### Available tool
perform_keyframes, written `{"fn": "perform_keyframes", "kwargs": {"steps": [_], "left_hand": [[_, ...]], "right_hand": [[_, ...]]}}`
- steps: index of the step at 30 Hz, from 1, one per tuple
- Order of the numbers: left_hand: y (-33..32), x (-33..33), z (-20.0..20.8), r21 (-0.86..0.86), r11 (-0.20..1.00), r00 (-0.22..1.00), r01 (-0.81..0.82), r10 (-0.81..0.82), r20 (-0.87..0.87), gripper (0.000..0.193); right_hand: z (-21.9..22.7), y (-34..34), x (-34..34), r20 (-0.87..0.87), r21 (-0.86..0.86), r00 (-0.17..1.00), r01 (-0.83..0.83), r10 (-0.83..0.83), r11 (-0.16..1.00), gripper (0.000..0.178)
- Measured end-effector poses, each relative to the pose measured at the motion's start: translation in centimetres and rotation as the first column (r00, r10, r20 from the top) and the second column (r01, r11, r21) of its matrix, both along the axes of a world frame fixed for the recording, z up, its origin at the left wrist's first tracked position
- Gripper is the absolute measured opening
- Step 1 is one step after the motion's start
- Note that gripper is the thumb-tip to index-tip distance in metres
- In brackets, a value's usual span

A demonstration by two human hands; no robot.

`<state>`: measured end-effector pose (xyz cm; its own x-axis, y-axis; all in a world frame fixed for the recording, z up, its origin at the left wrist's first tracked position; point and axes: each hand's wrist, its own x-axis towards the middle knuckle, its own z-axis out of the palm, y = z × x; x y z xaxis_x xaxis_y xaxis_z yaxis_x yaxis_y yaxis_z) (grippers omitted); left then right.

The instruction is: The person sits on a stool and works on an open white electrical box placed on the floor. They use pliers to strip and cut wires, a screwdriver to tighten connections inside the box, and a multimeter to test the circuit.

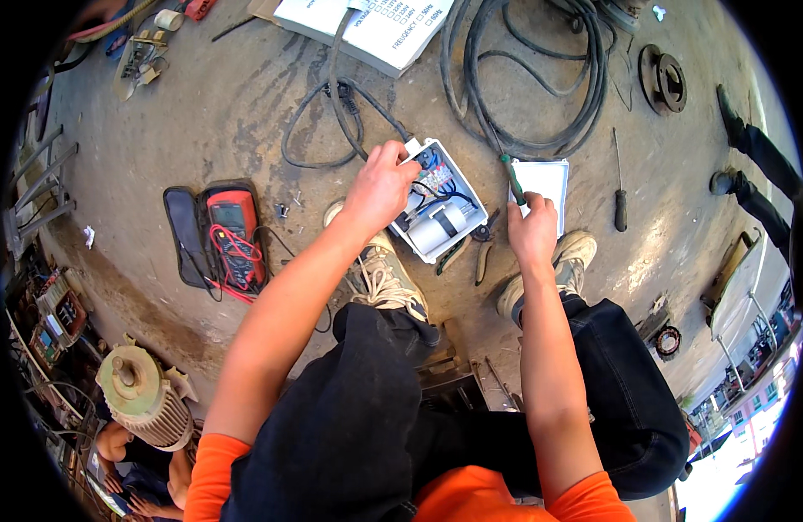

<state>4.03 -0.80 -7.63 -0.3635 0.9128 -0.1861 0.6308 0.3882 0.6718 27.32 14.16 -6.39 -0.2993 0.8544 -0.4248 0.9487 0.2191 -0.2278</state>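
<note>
1. The left hand [381, 184] is curled narrow over the upper left edge of a white rectangular plastic junction box [461, 228]; its fingertips press on that rim, and whether they pinch a wire there cannot be told.
2. The right hand [532, 228] is closed in a fist around a green-handled screwdriver [512, 177], whose handle sticks up and to the left out of the fist, close to the box's right side.
3. The box lies open on the concrete floor [227, 104], tilted, just ahead of the person's left shoe [386, 277]. Inside it sit a white cylindrical capacitor [434, 231] with a dark band, and above that a tangle of blue, red and black wires [436, 174] at a terminal strip.
4. A black cable [336, 96] runs from the box's upper left corner away across the floor.
5. The flat white lid [545, 184] lies just right of the box, partly under the right hand.
6. A pair of pliers [481, 252] rests on the floor touching the box's lower right edge.
7. Well to the left, a black soft case [182, 233] lies open beside a red multimeter [236, 235] with red leads coiled on top.
8. A black-handled screwdriver [620, 187] lies alone, right of the lid.
</note>
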Motion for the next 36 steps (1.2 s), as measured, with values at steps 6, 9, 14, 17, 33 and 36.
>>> {"fn": "perform_keyframes", "kwargs": {"steps": [6,9,14,17,33,36], "left_hand": [[-0.3,0.0,0.1,0.01,1.0,1.0,-0.021,0.021,0.013,0.013],[-0.4,0.0,0.2,0.018,0.999,0.999,-0.03,0.03,0.014,0.012],[-0.4,0.1,-0.4,0.057,0.998,0.999,-0.038,0.038,0.002,0.01],[-0.2,0.3,-0.4,0.061,0.997,0.999,-0.044,0.043,0.005,0.01],[-0.2,0.3,-0.5,0.051,0.997,0.998,-0.055,0.053,0.037,0.006],[-0.3,0.2,-0.5,0.054,0.997,0.998,-0.058,0.057,0.036,0.006]], "right_hand": [[2.8,0.6,0.4,-0.25,-0.034,0.966,0.057,-0.064,0.998,0.025],[7.3,0.6,-1.6,-0.512,0.018,0.849,0.165,-0.133,0.986,0.022],[12.1,-0.2,-5.2,-0.525,0.067,0.847,-0.05,0.078,0.996,0.019],[12.1,-1.4,-5.9,-0.513,0.101,0.832,-0.188,0.213,0.977,0.017],[11.1,-1.9,-6.8,-0.489,0.095,0.819,-0.292,0.3,0.952,0.018],[11.7,-1.9,-7.3,-0.494,0.083,0.771,-0.418,0.402,0.904,0.021]]}}
